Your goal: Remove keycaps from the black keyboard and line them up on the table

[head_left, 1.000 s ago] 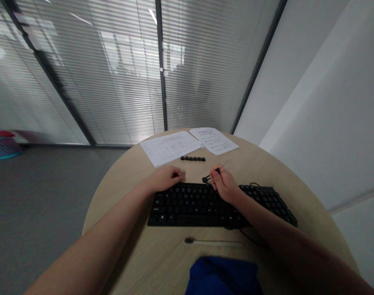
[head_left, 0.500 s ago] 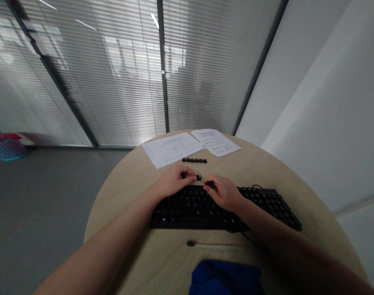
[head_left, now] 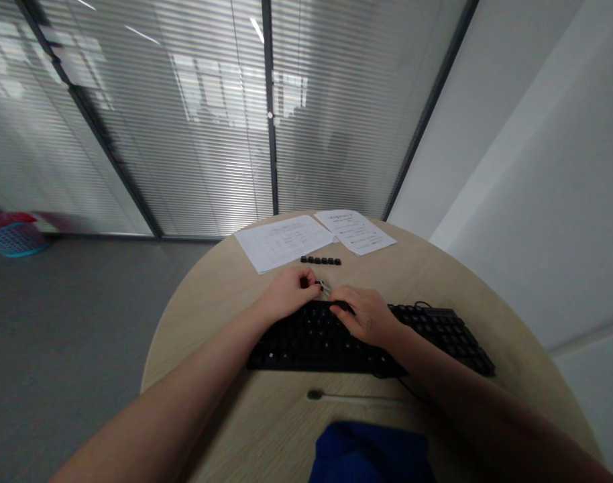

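A black keyboard [head_left: 437, 335] lies across the round wooden table [head_left: 216, 295]. My left hand [head_left: 286, 298] hovers over the keyboard's far left edge, its fingers pinched on a small black keycap [head_left: 304, 282]. Just to its right, my right hand [head_left: 367, 315] rests over the keys, closed round a wire keycap puller [head_left: 324, 288] whose tip reaches the left hand's fingertips. A short row of loose black keycaps [head_left: 320, 260] sits beyond both hands.
Two printed sheets [head_left: 281, 241] [head_left: 354, 230] lie at the table's far edge. A thin pen-like tool [head_left: 357, 397] lies in front of the keyboard, with blue cloth [head_left: 371, 453] at the near edge. Glass partitions with blinds stand behind; a basket [head_left: 9, 235] sits on the floor at left.
My right hand came down and leftward with the puller from above the keyboard's far edge. My left hand moved right to meet it and pinched the keycap off the puller's tip.
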The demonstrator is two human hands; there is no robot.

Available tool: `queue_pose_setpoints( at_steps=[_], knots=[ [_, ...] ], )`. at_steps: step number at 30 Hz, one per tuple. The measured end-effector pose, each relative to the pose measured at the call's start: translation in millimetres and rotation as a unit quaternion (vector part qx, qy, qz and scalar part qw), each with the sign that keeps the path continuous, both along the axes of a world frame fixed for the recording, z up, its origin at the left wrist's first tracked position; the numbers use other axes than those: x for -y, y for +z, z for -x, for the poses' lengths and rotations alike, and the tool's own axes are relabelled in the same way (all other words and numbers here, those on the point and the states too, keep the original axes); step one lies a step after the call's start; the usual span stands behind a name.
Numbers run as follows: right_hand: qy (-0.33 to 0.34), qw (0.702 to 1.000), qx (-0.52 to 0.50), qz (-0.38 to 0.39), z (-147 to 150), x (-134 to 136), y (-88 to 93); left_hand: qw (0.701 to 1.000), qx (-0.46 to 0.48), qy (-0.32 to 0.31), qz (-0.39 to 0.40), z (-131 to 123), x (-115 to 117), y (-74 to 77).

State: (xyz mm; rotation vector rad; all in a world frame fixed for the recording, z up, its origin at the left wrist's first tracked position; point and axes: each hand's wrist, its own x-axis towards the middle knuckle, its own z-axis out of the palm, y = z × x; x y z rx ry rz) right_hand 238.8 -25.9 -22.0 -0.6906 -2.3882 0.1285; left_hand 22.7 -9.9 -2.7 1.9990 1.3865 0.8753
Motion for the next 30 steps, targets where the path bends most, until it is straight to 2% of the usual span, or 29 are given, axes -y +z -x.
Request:
queue_pose_setpoints(
  at_steps=[8,24,27,30],
  knots=[
    [-0.032,0.998,-0.042,-0.019,2,3,2.5,0.999,0.031,0.012,-0.017,-2,1,1.9],
    [-0.029,0.988,-0.153,0.004,4,3,5.4,0.994,0.064,0.035,-0.085,-6,4,3.4],
    [-0.063,0.985,-0.16,0.019,1,-2,0.6,0.991,0.084,0.056,-0.086,-4,3,4.5],
    [-0.134,0.961,-0.225,0.09,-8,-15,-7.7,0.981,0.142,0.087,-0.099,2,2,7.9]
  ],
)
